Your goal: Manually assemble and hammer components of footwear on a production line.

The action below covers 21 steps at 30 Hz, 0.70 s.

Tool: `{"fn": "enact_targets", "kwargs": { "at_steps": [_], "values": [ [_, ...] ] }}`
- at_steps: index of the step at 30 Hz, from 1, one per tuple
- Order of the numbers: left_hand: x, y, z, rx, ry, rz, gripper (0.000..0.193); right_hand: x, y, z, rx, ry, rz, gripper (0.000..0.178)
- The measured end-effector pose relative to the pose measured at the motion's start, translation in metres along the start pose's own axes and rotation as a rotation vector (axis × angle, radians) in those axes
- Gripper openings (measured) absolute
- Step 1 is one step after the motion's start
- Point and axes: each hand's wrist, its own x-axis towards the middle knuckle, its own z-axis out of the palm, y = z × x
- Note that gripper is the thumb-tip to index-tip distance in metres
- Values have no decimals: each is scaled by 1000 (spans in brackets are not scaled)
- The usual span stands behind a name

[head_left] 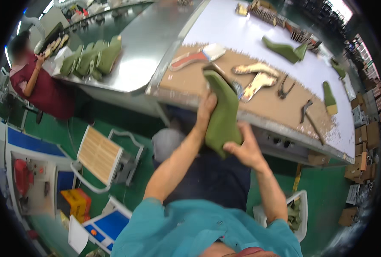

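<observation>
Shoe upper [223, 113], olive green, held up in front of the lap, tall and slightly tilted, its top end overlapping the near edge of the worktable [224, 25] in view; whether it touches that edge, cannot tell. Left hand [207, 105] clamped on its left side, higher up; right hand [247, 150] clamped on its lower right, thumb across the face, fingers partly hidden. Hands apart from each other.

Behind, on the brown board [173, 81]: red-and-white insole [192, 60] to the left, two blotchy cream sole pieces [261, 83] just beyond the upper, then pincers [286, 88]. Hammer [313, 124] farther right, handle end near the front edge.

Room at sides: green floor [314, 182] shows right of the right forearm, though a white bin [304, 214] stands close by the elbow. Leftward, slatted chair [99, 154] well apart from the left forearm. Co-worker [40, 88] beyond, by the steel bench [141, 51].
</observation>
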Motion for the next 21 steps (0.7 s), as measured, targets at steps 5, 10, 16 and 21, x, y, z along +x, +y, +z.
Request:
{"fn": "enact_targets", "kwargs": {
  "at_steps": [5,10,16,21],
  "values": [
    [25,74,31,127,86,485,50,39,5,-24,-456,222,-183,63],
    [6,75,-14,94,401,484,30,63,15,-5,-583,130,-415,61],
    [-23,88,-46,131,539,475,41,71,21,16,-667,16,-457,67],
    [-26,105,-66,1440,682,666,37,70,24,28,-771,51,-456,68]
  ]
}}
